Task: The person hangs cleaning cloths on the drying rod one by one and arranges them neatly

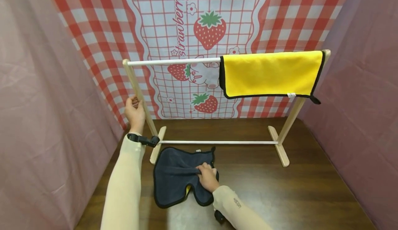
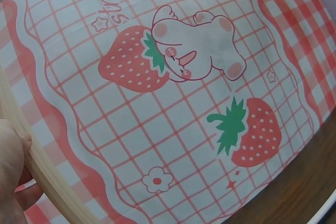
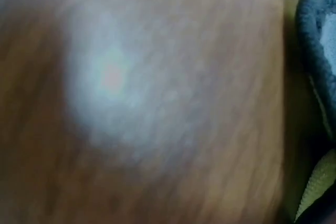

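Observation:
At the left wooden post of a drying rack (image 1: 140, 97), my left hand (image 1: 135, 116) holds on, its thumb against the post edge in the left wrist view. My right hand (image 1: 207, 177) pinches a dark grey towel (image 1: 174, 185) with black edging, pulling a ridge across its cloth. That towel lies on the table in front of the rack, and a bit of its yellow underside shows at a fold. In the right wrist view only part of the towel's edge (image 3: 312, 51) shows, and the hand's grip is out of sight.
A yellow towel (image 1: 273, 74) with black edging hangs over the right part of the rack's white top bar (image 1: 174, 61). A white lower bar (image 1: 217, 142) joins the wooden feet on the brown table (image 1: 264, 195). Behind is a strawberry-print cloth (image 1: 186, 22); pink curtains (image 1: 46, 102) flank both sides.

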`<state>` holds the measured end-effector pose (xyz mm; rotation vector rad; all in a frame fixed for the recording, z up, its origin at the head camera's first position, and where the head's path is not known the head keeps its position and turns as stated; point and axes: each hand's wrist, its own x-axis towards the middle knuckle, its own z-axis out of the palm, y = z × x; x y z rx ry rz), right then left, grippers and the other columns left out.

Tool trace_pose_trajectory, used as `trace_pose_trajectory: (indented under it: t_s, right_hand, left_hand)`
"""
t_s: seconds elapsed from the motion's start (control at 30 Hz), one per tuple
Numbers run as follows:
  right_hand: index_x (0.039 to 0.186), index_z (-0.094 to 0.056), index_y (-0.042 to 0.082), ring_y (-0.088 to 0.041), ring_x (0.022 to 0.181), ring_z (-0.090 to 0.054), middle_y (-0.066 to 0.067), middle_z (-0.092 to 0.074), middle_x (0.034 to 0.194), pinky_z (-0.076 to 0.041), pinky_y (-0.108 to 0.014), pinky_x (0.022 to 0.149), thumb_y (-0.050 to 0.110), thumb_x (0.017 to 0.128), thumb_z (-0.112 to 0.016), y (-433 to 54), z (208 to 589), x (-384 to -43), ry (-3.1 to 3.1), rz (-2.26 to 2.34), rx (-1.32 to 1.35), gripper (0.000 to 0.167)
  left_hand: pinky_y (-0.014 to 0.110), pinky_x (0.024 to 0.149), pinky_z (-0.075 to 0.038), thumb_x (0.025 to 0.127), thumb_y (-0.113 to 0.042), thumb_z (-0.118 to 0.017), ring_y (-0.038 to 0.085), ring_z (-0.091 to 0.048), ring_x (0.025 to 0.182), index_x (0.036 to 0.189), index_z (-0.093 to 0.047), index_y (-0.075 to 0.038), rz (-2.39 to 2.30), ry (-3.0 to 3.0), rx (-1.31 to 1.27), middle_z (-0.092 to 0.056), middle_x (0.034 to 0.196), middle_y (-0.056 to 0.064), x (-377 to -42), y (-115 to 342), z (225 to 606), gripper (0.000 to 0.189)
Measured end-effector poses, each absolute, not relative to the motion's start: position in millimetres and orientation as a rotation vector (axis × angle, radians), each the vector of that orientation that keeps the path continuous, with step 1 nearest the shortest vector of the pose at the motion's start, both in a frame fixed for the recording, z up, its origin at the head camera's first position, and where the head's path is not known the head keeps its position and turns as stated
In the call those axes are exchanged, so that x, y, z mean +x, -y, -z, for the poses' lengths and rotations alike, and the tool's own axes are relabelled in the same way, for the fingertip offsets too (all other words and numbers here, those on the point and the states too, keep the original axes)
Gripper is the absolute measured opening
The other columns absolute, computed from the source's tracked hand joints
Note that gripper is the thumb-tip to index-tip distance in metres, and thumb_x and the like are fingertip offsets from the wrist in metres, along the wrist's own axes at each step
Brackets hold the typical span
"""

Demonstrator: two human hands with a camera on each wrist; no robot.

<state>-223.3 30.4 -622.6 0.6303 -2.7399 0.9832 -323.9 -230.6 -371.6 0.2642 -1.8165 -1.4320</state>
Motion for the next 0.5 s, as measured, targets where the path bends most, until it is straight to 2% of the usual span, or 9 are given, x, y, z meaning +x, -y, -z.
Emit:
trace_pose_trajectory:
  t_s: [0.27,0.5]
  right_hand:
    - [0.094,-0.062,0.007,-0.026,0.082,-0.052,-0.004,-0.054,0.087,-0.033,-0.043,0.069,0.014,0.094,-0.065,-31,619,-225,2.794,-0.900,0.646,0.007]
    - [0.097,-0.060,0.009,-0.027,0.082,-0.052,-0.004,-0.054,0.087,-0.032,-0.044,0.069,0.015,0.097,-0.059,-36,610,-224,2.824,-0.963,0.671,0.005]
  left_hand:
    - [0.041,0.093,-0.050,0.095,0.005,-0.061,0.036,-0.060,0.104,0.120,-0.060,0.010,1.436,1.836,0.267,-0.063,0.114,0.027,-325,229,370,0.026]
    - [0.041,0.094,-0.050,0.096,0.003,-0.061,0.036,-0.060,0.106,0.123,-0.059,0.009,1.440,1.845,0.276,-0.063,0.116,0.027,-324,229,371,0.028]
